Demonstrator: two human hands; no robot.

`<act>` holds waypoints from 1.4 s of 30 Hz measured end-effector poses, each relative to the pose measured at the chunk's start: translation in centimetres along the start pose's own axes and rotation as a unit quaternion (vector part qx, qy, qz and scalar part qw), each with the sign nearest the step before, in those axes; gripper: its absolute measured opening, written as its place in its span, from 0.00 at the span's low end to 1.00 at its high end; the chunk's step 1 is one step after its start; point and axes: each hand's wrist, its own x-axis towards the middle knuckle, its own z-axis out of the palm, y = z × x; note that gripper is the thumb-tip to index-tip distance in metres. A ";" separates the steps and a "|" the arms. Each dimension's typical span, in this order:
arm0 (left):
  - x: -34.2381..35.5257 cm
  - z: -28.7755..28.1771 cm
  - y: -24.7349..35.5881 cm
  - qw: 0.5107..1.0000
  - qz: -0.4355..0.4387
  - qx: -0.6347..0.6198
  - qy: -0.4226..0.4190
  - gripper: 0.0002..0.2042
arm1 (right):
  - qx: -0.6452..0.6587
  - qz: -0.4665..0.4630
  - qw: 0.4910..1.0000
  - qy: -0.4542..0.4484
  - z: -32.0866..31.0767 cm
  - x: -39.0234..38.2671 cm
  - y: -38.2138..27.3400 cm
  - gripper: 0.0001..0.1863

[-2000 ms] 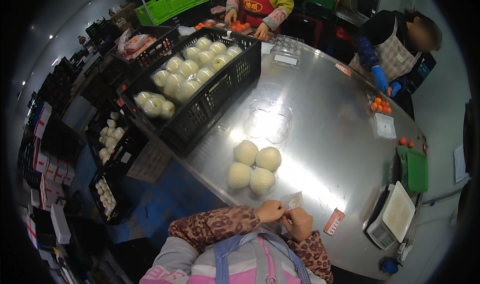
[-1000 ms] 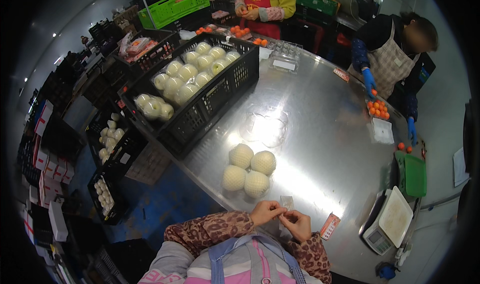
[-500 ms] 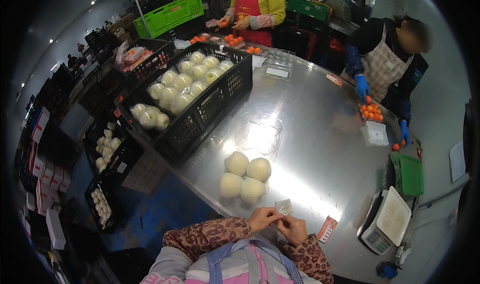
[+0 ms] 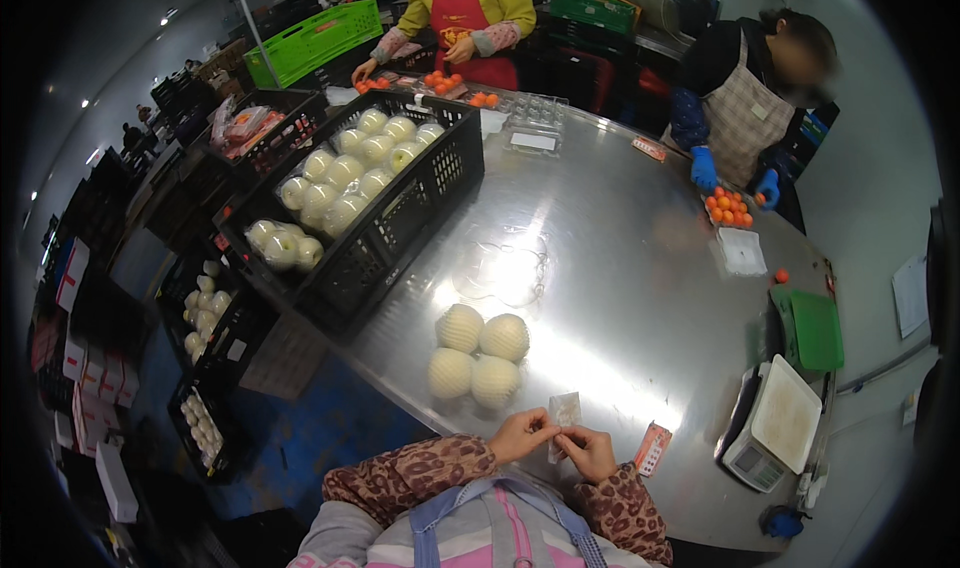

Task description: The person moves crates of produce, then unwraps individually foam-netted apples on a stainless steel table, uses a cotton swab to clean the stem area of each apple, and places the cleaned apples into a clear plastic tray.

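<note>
Compared with the earlier views, the small pale translucent label (image 4: 564, 415) is now held slightly closer to the body, and the four net-wrapped fruits sit a little nearer the surface's near edge in the picture; the pinch itself is unchanged.

At far left, stacked black crates (image 4: 205, 368) holding small pale items are seen on the blue floor beside rows of white and red boxes (image 4: 90, 378). Further right, a large black plastic crate (image 4: 400, 223) filled with pale green fruits in foam netting rests on the round brushed-steel surface (image 4: 620, 298). Behind it a bright green crate (image 4: 315, 40) is seen.

Near the front edge, four round cream-coloured fruits in white foam net sleeves (image 4: 478, 356) are grouped touching one another. Just below them, the left hand (image 4: 520, 435) is closed in a pinch on the left edge of the label, and the right hand (image 4: 590, 453) is pinching its lower right edge, so the label is held upright between both hands, just above the surface.

Just right of the right hand, a small red and white rectangular card (image 4: 652, 448) lies flat. Farther right, a white electronic scale (image 4: 775, 426) and a green rectangular tray (image 4: 815, 330) are placed near the rim. A clear tray of small orange fruits (image 4: 728, 208) is being handled by a co-worker in blue gloves.
</note>
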 end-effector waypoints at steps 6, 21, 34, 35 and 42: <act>-0.1 0.0 0.6 0.990 -0.079 -0.103 -0.052 0.08 | -0.009 -0.017 1.000 0.024 -0.1 0.0 -0.2 0.09; -0.5 -0.4 2.9 0.992 0.079 0.099 0.027 0.08 | -0.257 -0.156 0.940 0.160 2.2 -0.4 -2.3 0.06; 0.4 0.0 4.9 0.991 0.026 0.077 0.109 0.08 | -0.215 -0.181 0.951 0.131 0.3 1.0 -3.3 0.13; 0.5 -0.1 5.0 0.993 -0.016 0.072 0.087 0.08 | -0.249 -0.179 0.944 0.125 0.1 1.0 -3.5 0.13; 0.6 0.6 5.8 0.997 -0.009 0.033 0.065 0.09 | -0.402 -0.194 0.891 0.081 -0.3 1.2 -3.7 0.16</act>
